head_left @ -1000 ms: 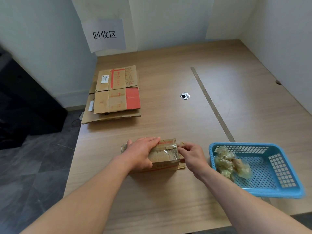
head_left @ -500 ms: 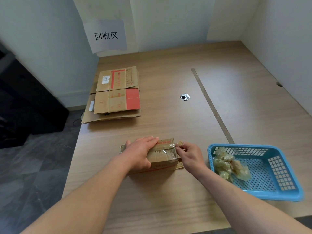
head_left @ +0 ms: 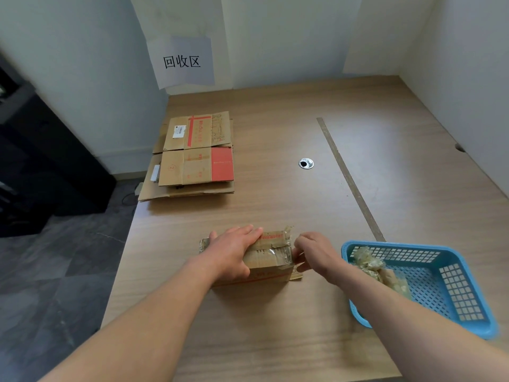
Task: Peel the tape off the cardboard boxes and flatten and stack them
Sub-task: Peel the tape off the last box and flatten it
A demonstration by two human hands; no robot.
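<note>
Cardboard, brown with red print: a small box (head_left: 265, 262) sits at the near middle of the surface (head_left: 275, 332), not yet flattened, with clear tape (head_left: 281, 252) wrinkled over its top and right end.

From the head view, the left hand (head_left: 234, 253) lies over the box's top left part, fingers nearly straight and pressing it down, gripping nothing. The right hand (head_left: 316, 252) is at the box's right end with its fingers curled in; it seems to pinch a loose edge of the tape there, though the contact itself is too small to see for certain.

Just to the right stands a blue basket (head_left: 413, 248) holding crumpled tape wads (head_left: 370, 264). Well away, at the far left edge, lies a stack (head_left: 197, 157) of flattened boxes, under a paper sign (head_left: 181, 62) on the wall.

The step in hand looks like peeling this box, with flattening and stacking yet to come. The next move probably calls for a steady pull of the strip back along the top while the left hand keeps the box from sliding, and then a drop into the basket. Brittle tape may tear short.
</note>
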